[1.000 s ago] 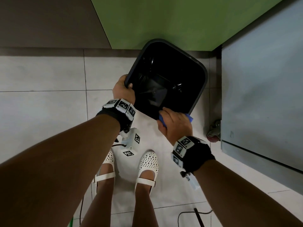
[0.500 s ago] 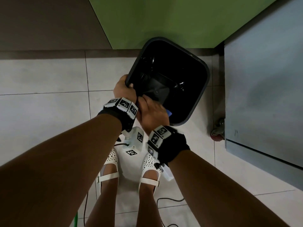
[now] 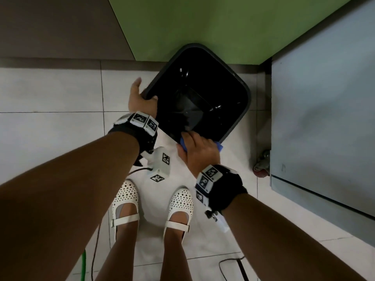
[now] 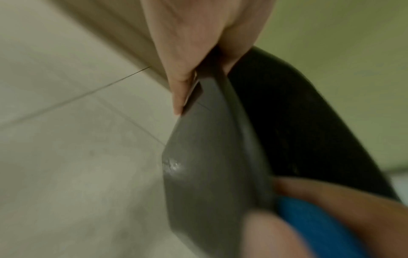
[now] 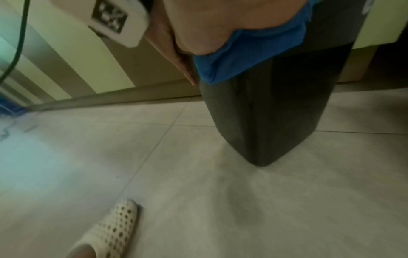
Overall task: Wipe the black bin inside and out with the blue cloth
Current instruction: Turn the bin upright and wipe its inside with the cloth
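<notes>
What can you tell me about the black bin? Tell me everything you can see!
The black bin is smooth, dark and looks like plastic, with a squarish open top, rounded corners and a thin rim. Its sides narrow towards the bottom. It is empty and shiny inside. It stands tilted on the pale tiled floor, in front of a green wall. The left hand holds its rim, thumb inside. The right hand presses the blue cloth against its near side, just under the rim.

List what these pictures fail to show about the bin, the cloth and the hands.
- Blue cloth: mostly covered by the right hand in the head view.
- Black bin floor: dark and glossy, dirt unreadable.
- Left hand: fingers cut off by the top edge in the blurred left wrist view.
</notes>
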Demonstrator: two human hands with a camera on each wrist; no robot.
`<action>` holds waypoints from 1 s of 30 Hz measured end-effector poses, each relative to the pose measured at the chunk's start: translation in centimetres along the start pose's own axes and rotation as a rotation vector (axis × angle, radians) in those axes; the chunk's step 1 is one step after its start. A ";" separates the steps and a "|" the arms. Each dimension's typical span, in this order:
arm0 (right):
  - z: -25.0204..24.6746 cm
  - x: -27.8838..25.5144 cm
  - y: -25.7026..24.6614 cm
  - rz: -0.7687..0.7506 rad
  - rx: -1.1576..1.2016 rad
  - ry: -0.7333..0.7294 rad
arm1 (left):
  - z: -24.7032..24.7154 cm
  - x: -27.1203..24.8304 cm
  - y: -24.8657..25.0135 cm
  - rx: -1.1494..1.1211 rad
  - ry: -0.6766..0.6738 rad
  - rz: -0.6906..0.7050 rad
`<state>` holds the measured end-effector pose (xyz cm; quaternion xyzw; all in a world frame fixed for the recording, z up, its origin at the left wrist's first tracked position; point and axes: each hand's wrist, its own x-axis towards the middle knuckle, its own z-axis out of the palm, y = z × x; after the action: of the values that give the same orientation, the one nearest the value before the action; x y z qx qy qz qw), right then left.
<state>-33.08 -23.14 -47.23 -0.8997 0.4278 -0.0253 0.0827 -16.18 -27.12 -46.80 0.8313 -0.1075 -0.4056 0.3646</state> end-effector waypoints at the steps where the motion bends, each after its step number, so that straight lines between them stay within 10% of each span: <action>1: 0.1 0.8 -1.2 0.040 0.022 0.000 | 0.1 -0.3 -0.3 -0.090 0.039 -0.045; 16: 1.4 3.9 -6.2 0.168 0.137 0.017 | -0.4 0.9 1.1 0.151 -0.015 0.147; 24: 0.4 0.7 1.6 -0.202 0.118 0.065 | -0.6 1.3 1.5 0.174 -0.090 0.192; 30: -1.0 0.9 4.8 -0.098 -0.033 0.015 | -0.4 1.2 1.4 0.167 -0.112 0.157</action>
<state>-36.30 -26.95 -47.12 -0.9206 0.3842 -0.0290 0.0631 -14.98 -28.51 -46.34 0.8238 -0.2258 -0.4113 0.3183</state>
